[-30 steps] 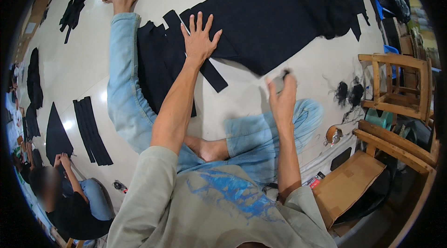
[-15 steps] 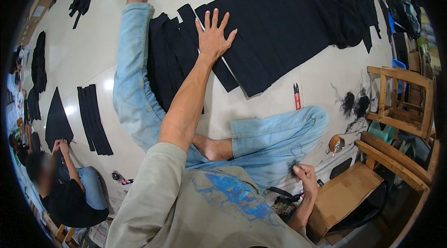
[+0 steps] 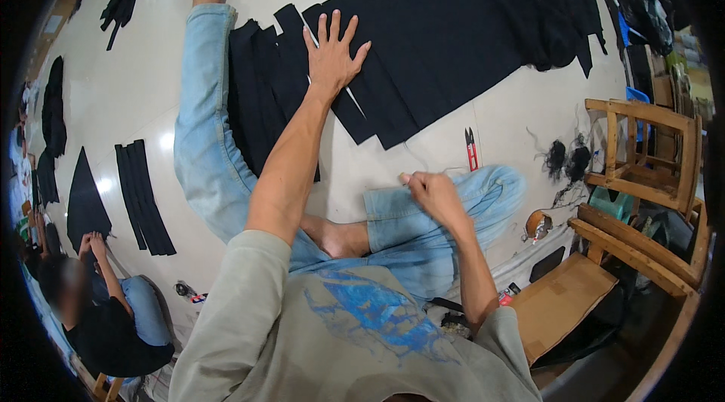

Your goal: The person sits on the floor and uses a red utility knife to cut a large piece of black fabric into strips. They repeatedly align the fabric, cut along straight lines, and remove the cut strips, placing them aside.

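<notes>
A: What is hard to make out around you?
B: Your right hand (image 3: 436,198) is curled over your bent leg (image 3: 495,194); whether it pinches anything, I cannot tell. Your left hand (image 3: 331,64) lies flat and spread, grasping nothing, and hides part of the black cloth (image 3: 453,32) on the floor (image 3: 347,175). The cloth's bunched far right end is too dark to read.
A: And what differs from half a second ago?
B: Your right hand has come up from beside the cardboard box (image 3: 570,300). Your left stays pressed on the cloth, and the red-handled snips (image 3: 472,153) still lie by your knee.
</notes>
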A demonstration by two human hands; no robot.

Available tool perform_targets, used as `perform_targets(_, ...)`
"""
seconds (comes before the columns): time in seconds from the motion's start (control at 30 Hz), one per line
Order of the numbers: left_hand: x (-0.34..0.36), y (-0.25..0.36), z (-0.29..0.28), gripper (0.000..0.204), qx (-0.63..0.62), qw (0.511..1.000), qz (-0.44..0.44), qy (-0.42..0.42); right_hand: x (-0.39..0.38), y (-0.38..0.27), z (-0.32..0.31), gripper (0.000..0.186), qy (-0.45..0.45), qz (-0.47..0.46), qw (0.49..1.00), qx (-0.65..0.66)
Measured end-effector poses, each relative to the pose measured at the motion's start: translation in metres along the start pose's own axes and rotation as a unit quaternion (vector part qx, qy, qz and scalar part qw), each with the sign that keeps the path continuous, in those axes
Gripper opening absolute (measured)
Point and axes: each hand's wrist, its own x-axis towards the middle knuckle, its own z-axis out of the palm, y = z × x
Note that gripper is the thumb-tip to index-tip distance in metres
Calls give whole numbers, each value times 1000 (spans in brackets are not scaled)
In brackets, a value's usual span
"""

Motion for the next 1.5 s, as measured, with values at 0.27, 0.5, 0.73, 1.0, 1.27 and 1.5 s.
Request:
perform_targets(0.27, 1, -9, 8, 67, 5, 1000, -9, 19, -155, 73, -43, 37, 42, 147, 841, 519)
perform_targets(0.5, 7, -3, 7, 67, 9, 1000, 1, 14, -59, -18, -12, 71, 126, -93, 605, 781)
perform_targets(0.73, 2, -6, 5, 67, 15, 1000, -5, -4, 46, -16, 14, 44, 114, 65, 991, -22)
perform_targets(1.0, 2, -6, 4, 67, 25, 1000, -3, 6, 39, -10, 39, 45, 202, 19, 979, 23)
perform_targets(1.27, 3, -5, 4, 67, 23, 1000, -9, -7, 59, -13, 13, 51, 352, -89, 854, 372)
perform_targets(1.5, 3, -5, 4, 67, 10, 1000, -14, -7, 47, -2, 32, 41, 205, 21, 976, -73)
